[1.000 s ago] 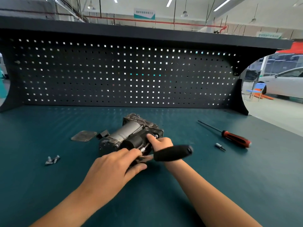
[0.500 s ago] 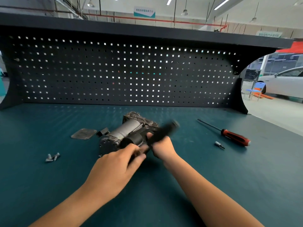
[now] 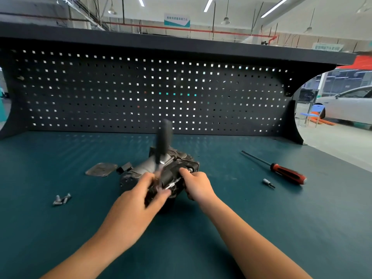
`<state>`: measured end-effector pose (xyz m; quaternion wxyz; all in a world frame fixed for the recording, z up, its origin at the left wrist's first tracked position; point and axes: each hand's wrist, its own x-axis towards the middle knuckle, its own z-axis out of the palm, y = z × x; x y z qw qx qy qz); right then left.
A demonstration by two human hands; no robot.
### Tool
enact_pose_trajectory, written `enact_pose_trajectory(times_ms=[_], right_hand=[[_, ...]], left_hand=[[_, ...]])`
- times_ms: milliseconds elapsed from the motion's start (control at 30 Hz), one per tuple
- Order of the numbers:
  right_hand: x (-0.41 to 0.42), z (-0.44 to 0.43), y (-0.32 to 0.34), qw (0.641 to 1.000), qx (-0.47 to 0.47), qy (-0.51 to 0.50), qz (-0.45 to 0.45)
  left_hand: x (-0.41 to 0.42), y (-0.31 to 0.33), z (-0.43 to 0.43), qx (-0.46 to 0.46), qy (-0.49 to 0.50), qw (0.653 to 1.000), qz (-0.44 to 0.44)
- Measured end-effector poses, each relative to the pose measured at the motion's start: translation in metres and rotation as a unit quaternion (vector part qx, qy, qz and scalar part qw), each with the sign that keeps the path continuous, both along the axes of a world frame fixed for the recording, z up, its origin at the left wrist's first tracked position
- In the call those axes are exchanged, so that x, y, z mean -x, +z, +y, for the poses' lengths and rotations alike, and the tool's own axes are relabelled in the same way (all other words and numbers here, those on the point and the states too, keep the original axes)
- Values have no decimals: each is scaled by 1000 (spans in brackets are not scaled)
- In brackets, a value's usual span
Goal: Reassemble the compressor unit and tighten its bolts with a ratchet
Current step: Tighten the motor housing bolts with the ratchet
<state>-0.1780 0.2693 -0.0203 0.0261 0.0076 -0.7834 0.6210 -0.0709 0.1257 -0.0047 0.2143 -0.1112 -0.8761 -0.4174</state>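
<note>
Fingers [image 3: 184,171] of right hand [image 3: 198,186] grip the grimy grey-black compressor [image 3: 182,158]; left hand [image 3: 133,206] blurred, unclear.

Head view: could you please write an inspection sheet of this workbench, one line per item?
Surface: teal bench top.
Job's things: compressor unit mid-bench; ratchet on it, handle upright, blurred; loose bolts at left.
Clutter: metal plate, small black part left of the unit; screwdriver, socket bit at right.
Hands: right hand grips the unit's end; left hand at the ratchet's head, grip blurred.
Cables: nothing seen.
Surroundings: black pegboard behind; white car, blue chair at far right.
</note>
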Motion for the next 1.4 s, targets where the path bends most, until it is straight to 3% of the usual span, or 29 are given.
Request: enact_pose_trajectory(times_ms=[100, 167, 267, 333, 433, 533, 567, 633, 700, 733, 800, 867, 933, 1000, 1100, 1200, 1400], right_hand=[[2, -1, 1, 1000, -23, -8, 12], [3, -1, 0, 1000, -12, -8, 18], [3, -1, 0, 1000, -9, -5, 20], [4, -2, 0, 999, -32, -8, 24], [3, -2, 0, 1000, -7, 0, 16], [3, -3, -1, 1000, -9, 2, 15], [3, -3, -1, 1000, -11, 1, 16], [3, -3, -1, 1000, -4, 2, 16], [3, -3, 0, 1000, 11, 4, 11], [2, -3, 0, 1000, 16, 4, 9], [2, -3, 0, 1000, 19, 1, 7], [2, -1, -1, 1000, 18, -5, 10], [2, -1, -3, 1000, 14, -12, 17], [1, 0, -4, 999, 15, -18, 23], [2, -2, -3, 999, 0, -19, 37], [3, -3, -2, 999, -10, -25, 33], [4, -2, 0, 999, -11, -26, 24]], left_hand=[[-5, 3, -4, 221, 15, 966, 132], [-6, 4, -2, 313, 16, 930, 191], [-4, -2, -1, 352, 47, 907, 225], [-3, -3, -1, 331, 58, 918, 212], [-2, -1, 2, 227, 76, 967, 84], [1, 1, 11, -11, 13, 998, -63], [4, 3, 12, -121, -2, 984, -127], [4, 9, 10, -320, -36, 913, -249], [3, 12, 8, -411, -65, 856, -307], [3, 13, 7, -418, -77, 849, -315], [3, 12, 6, -383, -87, 872, -294], [4, 9, 4, -300, -68, 922, -236], [3, 6, 1, -174, -39, 973, -150], [1, 2, -4, -15, -12, 999, -49], [-5, 0, -5, 153, -24, 984, 85], [-9, 1, -3, 243, -51, 960, 129], [-5, 1, -4, 278, -18, 937, 212]])
